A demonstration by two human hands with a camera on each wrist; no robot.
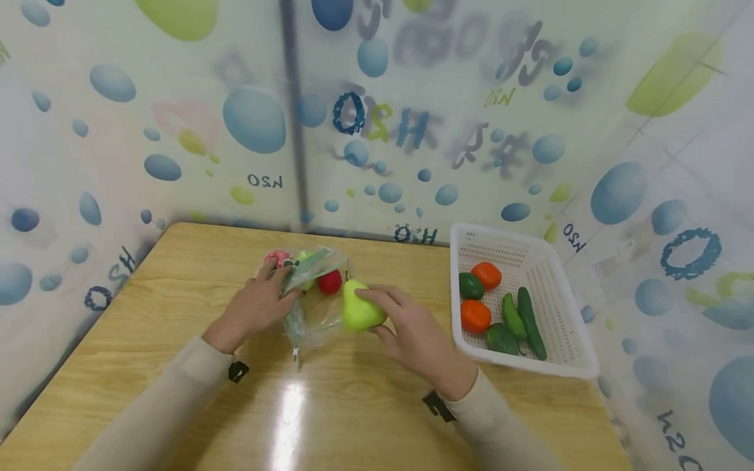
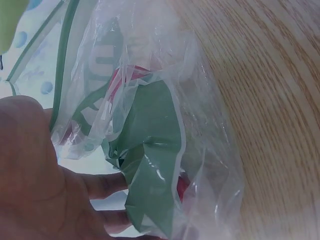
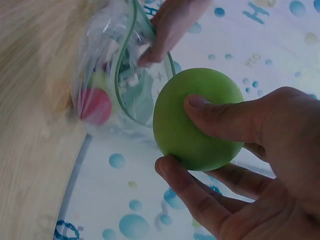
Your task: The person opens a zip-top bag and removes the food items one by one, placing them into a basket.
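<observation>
Left hand (image 1: 256,306) pinches clear plastic zip bag (image 1: 309,294) mouth open; right hand (image 1: 412,333) grips yellow-green plastic pear (image 1: 360,307) at bag's opening, ready for entry

I can't make out what fills the bag (image 1: 312,294): crinkled plastic blurs it. My left hand (image 2: 45,190) is cut off beside the bag, fingertips hidden behind it.
</observation>
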